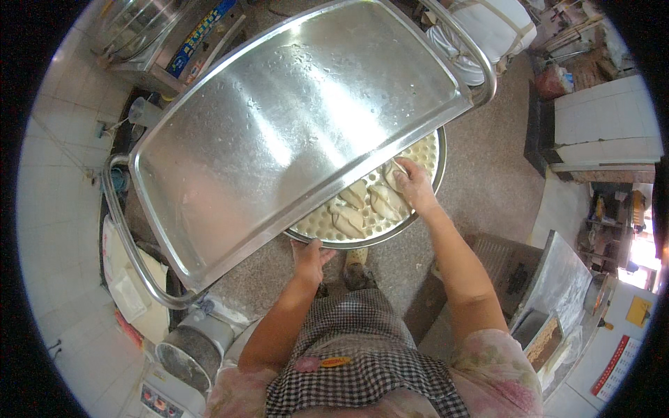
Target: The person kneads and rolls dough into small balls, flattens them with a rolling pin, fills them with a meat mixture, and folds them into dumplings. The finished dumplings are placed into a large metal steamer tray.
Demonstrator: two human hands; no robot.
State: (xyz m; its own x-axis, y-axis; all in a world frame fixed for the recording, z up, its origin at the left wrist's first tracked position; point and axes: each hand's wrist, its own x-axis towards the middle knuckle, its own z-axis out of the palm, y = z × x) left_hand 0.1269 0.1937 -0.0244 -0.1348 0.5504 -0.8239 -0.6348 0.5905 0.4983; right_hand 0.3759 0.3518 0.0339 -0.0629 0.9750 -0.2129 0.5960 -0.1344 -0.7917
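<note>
My right hand [415, 188] grips a pleated dough dumpling [392, 177] over the right part of a round, dimpled metal steamer tray [376, 223]. Several other pleated dumplings [347, 220] sit on that tray, left of the hand. At the near left rim my left hand [308, 261] holds the tray's edge, its thumb up against the rim and its fingers spread below. Over the tray's far half extends the stainless steel top of a cart [292, 136], which hides that side.
Tubular handles [137, 261] curve out at both ends of the cart. A dough mixer [191, 350] stands at lower left. To the right are a metal-topped bench [554, 282] and a rectangular pan of brown crumbly filling [543, 339]. A white-covered bundle [491, 26] is at the far right.
</note>
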